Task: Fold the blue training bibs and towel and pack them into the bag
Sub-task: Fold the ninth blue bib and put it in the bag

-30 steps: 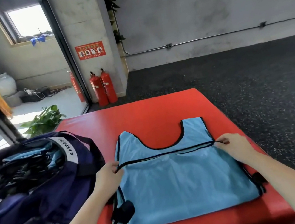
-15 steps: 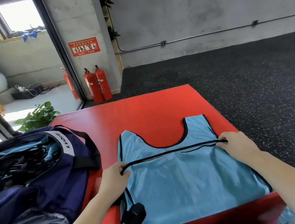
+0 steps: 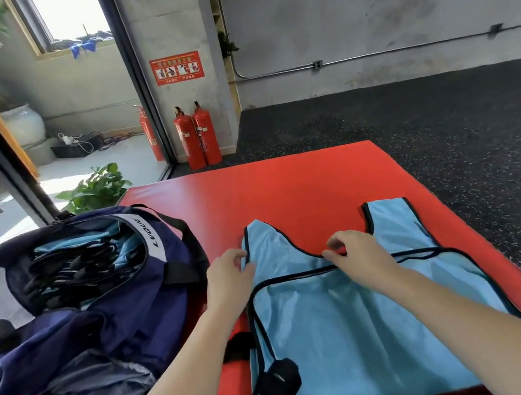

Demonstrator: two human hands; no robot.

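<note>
A light blue training bib (image 3: 361,325) with black trim lies on the red mat (image 3: 285,186), its lower part folded up over the chest. My left hand (image 3: 231,277) grips the outer edge of the bib's left shoulder strap. My right hand (image 3: 358,255) has its fingers curled onto the bottom of the neckline, pinching the fabric there. A black strap tab (image 3: 279,382) hangs at the bib's near left corner. The open navy bag (image 3: 139,309) sits left of the mat, with several folded blue bibs (image 3: 89,259) inside. No towel is in view.
Dark speckled rubber floor (image 3: 467,133) surrounds the mat on the right and far side. Two red fire extinguishers (image 3: 197,135) stand by a concrete pillar beyond the mat. A potted plant (image 3: 96,191) is behind the bag, next to a glass door.
Both hands left the ends of the fold line. The left hand went up to the left shoulder strap; the right hand moved left to the neckline's middle.
</note>
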